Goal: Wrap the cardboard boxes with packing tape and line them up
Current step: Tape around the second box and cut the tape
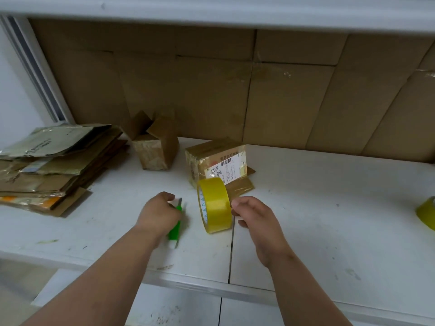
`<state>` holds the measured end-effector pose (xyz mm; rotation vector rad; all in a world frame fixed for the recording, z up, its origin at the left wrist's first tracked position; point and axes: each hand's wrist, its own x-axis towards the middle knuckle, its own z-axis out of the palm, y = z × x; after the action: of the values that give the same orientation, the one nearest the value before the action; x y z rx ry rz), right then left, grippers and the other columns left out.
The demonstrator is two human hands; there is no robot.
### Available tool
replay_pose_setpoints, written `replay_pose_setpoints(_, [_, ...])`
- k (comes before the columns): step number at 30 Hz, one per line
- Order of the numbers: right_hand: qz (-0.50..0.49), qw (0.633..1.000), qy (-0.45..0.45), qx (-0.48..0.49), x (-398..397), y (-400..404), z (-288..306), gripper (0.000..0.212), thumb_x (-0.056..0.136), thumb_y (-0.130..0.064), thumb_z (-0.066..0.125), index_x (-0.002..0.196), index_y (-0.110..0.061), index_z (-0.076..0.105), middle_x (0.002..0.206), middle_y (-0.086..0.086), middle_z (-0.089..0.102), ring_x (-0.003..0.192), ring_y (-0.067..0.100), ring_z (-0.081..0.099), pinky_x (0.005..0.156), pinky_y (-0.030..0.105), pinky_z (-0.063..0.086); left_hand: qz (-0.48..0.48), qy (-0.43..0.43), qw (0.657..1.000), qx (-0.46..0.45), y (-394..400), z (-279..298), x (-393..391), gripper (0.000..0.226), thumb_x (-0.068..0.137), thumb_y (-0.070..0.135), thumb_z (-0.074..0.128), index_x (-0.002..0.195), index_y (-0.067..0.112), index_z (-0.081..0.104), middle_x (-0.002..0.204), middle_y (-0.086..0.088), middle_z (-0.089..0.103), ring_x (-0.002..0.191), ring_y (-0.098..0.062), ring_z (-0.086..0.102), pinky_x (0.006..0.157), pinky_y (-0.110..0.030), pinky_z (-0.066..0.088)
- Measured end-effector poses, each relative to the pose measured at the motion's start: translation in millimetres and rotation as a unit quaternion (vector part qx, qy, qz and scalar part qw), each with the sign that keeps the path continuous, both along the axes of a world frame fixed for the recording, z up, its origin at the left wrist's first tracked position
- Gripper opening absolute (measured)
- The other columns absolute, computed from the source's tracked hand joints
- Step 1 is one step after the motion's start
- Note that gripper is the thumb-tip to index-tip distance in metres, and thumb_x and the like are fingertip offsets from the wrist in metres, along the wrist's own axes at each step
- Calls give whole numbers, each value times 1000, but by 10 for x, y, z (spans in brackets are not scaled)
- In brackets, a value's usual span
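Head view looks down on a white table [329, 208] with both forearms reaching in from the near edge. At centre, the right hand [253, 216] has its fingers curled together, pinching the right rim of a yellow tape roll [215, 204] that stands on edge on the table, its open core facing left. Just left of the roll, the left hand [159, 212] is curled over a green cutter [176, 228]; the handle sticks out below the palm toward the near side and a thin metal blade tip shows past the fingers (how firmly the fingers close on it is hidden by the back of the hand). Directly beyond the roll, touching it in this view, lies a taped box [215, 161] with a white shipping label on top and one brown flap spread flat on the table at its right. Farther left and slightly behind stands an open box [154, 147], upright, its top flaps raised. At the far left edge sits a stack [49, 165] of flattened cartons and glossy mailers. Along the back runs a wall of large brown cartons [235, 90] under a white shelf [235, 10]. At the right edge of the table, well apart from the hands, part of a second roll [427, 214] shows.
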<state>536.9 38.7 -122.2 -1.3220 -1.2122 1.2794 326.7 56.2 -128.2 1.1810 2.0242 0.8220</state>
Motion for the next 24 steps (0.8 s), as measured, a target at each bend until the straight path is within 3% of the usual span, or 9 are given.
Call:
replay_pose_setpoints(3, [-26,999,-11,37,18,-13,64,6,93,-25,64,95,-26,70,95,-13,69,93,2,62,76,17,45,98,-192,971,107,0,192,-70,40,88,1,68,123,17,58,110,-11,64,97,-28,65,80,-39,56])
replay_pose_setpoints(6, [-64,992,-21,110,-21,-14,163,9,91,-20,66,97,-26,67,98,-9,67,86,-6,60,69,8,44,132,-307,922,197,-22,512,-20,29,90,1,65,115,14,58,109,-11,65,89,-23,66,69,-32,54])
replay_pose_setpoints(8, [-65,986,-18,152,-85,-12,250,11,91,-20,67,98,-28,64,98,-7,65,84,-4,59,71,10,46,115,-356,903,212,-42,699,72,24,90,-1,64,110,10,58,98,-10,65,78,-19,65,63,-28,54])
replay_pose_setpoints(12, [13,969,-116,219,-199,46,385,30,81,-49,67,108,-40,57,107,-15,58,95,2,56,82,21,49,61,-356,913,191,-25,830,322,25,86,-2,68,107,7,59,84,-9,68,64,-16,66,53,-24,55])
replay_pose_setpoints(14, [59,948,-195,244,-233,97,421,41,82,-49,70,119,-36,60,110,-15,58,96,-1,53,83,21,49,46,-350,918,183,-17,796,437,23,84,-4,70,101,6,58,78,-9,67,58,-16,67,50,-24,54])
replay_pose_setpoints(16, [83,927,-251,267,-230,145,447,37,89,-39,68,125,-31,61,115,-12,64,100,2,57,87,26,50,41,-360,915,177,-9,747,504,20,85,-2,71,97,5,56,75,-10,67,56,-16,68,49,-24,54])
replay_pose_setpoints(20, [67,898,-351,257,-88,235,495,33,99,-22,54,131,-26,57,122,-4,65,105,18,60,87,30,48,65,-341,925,157,17,633,483,17,91,18,70,99,7,61,81,-8,66,70,-17,66,63,-29,58])
replay_pose_setpoints(24, [68,925,-338,158,42,413,483,29,102,-24,45,130,-28,49,107,3,63,83,21,59,72,33,49,86,-273,953,101,74,514,401,22,91,31,69,106,17,60,104,-7,63,94,-25,63,80,-38,55])
